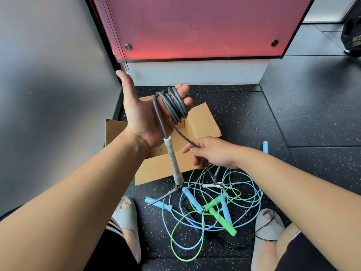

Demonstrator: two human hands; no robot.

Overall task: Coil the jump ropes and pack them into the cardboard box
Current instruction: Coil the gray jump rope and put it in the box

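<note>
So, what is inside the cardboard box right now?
Only bare cardboard bottom shows inside the cardboard box; no rope is visible there. The left hand, its grey rope coil and the hanging handle cover much of the inside, so that part is unknown.

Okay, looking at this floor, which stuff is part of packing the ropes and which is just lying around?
Job: grey jump rope, coiled on the left hand, pinched by the right hand; blue and green ropes tangled on the floor; cardboard box.
Just there: black bag; grey slippers; pink panel.
</note>
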